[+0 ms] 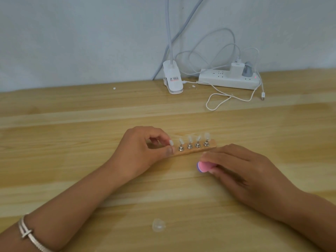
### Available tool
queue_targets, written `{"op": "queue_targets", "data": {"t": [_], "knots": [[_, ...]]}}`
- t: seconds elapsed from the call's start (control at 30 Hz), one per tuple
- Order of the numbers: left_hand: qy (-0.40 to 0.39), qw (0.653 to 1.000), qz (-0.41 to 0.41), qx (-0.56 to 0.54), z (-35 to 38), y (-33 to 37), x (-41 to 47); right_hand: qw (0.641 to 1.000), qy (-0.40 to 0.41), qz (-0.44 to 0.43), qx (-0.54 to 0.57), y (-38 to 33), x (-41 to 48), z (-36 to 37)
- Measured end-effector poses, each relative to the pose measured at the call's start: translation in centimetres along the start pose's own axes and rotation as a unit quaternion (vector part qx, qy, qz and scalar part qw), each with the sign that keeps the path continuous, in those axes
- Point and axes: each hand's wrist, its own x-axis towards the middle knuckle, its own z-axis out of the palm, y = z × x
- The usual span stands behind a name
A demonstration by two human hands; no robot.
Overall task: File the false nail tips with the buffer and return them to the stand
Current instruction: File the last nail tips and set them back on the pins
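A narrow wooden stand (211, 143) lies in the middle of the table with several metal holders, each carrying a pale false nail tip (189, 138). My left hand (143, 148) is at the stand's left end and pinches a white nail tip (171, 142) between thumb and forefinger, just above that end. My right hand (241, 168) rests on the table in front of the stand's right end and holds a pink buffer (204, 166), whose rounded end sticks out to the left of my fingers.
A white clip lamp base (172, 79) and a white power strip (228, 80) with plugs and loose cables (218, 99) stand at the back by the wall. A small clear plastic piece (158, 224) lies near the front edge. A silver bracelet (27, 231) is on my left wrist.
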Motion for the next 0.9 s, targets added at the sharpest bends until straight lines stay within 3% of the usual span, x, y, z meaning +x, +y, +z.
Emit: {"op": "queue_targets", "data": {"t": [0.2,0.7,0.8,0.9], "knots": [[0.011,0.995,0.05,0.084,0.2,0.8,-0.3,1.0,-0.008,0.016,-0.017,-0.1,0.1,0.0],[-0.001,0.993,0.047,0.11,1.5,1.6,0.2,0.998,-0.007,0.034,-0.042,0.1,0.3,0.1],[0.03,0.981,0.106,0.162,1.3,1.9,-0.2,0.998,-0.005,0.038,-0.042,0.1,0.3,0.1],[0.091,0.947,0.225,0.211,1.2,2.7,-1.5,0.998,-0.007,0.041,-0.043,0.0,0.2,0.0]]}}
